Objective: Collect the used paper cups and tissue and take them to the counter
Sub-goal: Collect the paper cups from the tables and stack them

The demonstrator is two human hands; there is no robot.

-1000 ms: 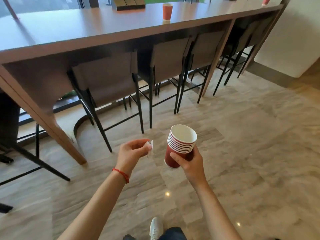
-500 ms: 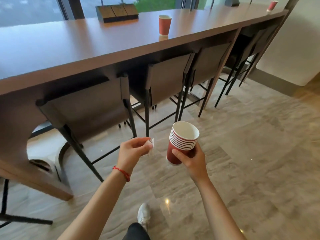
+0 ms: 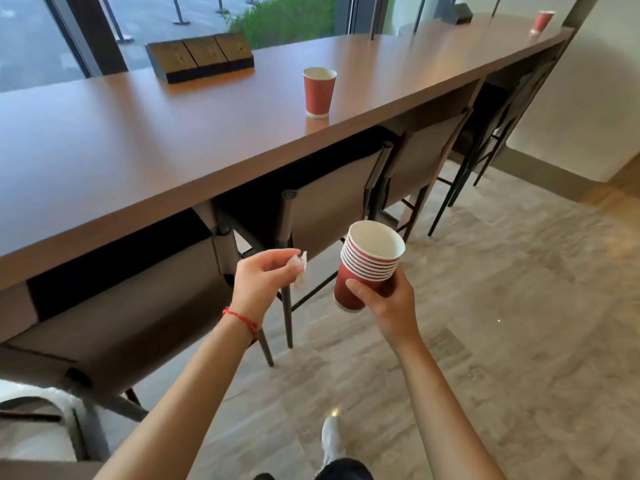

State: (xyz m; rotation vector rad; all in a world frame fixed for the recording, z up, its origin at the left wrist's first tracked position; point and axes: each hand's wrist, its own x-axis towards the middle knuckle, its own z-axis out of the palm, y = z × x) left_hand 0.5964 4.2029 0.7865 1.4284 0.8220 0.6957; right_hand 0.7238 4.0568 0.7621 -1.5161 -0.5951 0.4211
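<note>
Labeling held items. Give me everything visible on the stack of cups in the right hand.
The stack of cups is a nest of red paper cups with white rolled rims and white insides; about seven rims show, stepped closely. The top cup looks empty. The stack tilts, its mouth leaning up and to the right. It is held in the air over the floor, in front of the chairs at the long table. The right hand grips its lower part, with the thumb across the front of the outermost cup. Nothing else touches it.

A stack of red cups point(image 3: 369, 263) is held in the right hand point(image 3: 389, 304); a tissue point(image 3: 300, 271) is pinched in the left hand point(image 3: 265, 282) beside a long counter point(image 3: 138, 133).
</note>
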